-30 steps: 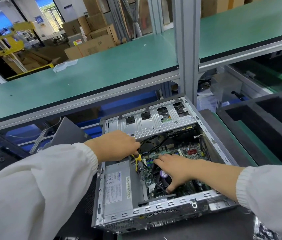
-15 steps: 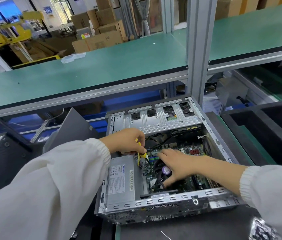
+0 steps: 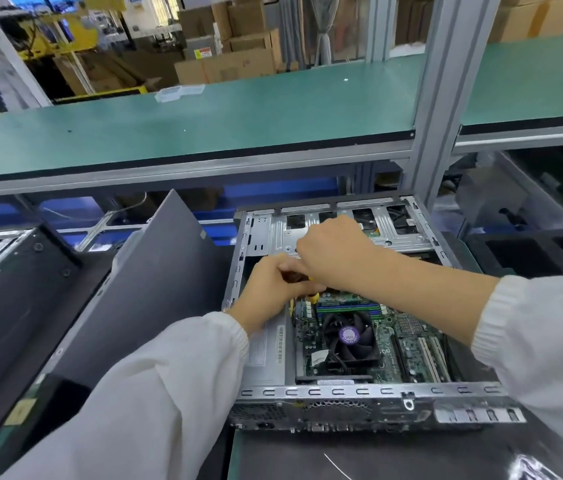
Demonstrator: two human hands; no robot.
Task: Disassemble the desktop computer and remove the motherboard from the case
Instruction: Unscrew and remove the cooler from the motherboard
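Note:
The open silver desktop case (image 3: 339, 393) lies flat in front of me. Inside it the green motherboard (image 3: 411, 362) shows, with a black CPU fan (image 3: 349, 337) and white slots. A grey power supply (image 3: 266, 355) fills the case's left side. My left hand (image 3: 269, 289) is curled around yellow cables (image 3: 313, 297) at the board's upper left edge. My right hand (image 3: 332, 247) reaches across just above it, fingers curled down over the same spot by the drive cage (image 3: 391, 230). What the right fingers hold is hidden.
The removed grey side panel (image 3: 141, 289) leans against the case's left. Another dark case (image 3: 6, 289) sits further left. A black foam tray (image 3: 550, 258) lies to the right. A green shelf (image 3: 204, 123) and an aluminium post (image 3: 446, 98) stand behind the case.
My right hand left the CPU fan and moved up and left to meet my left hand at the yellow cables. The fan is now uncovered. My head moved closer.

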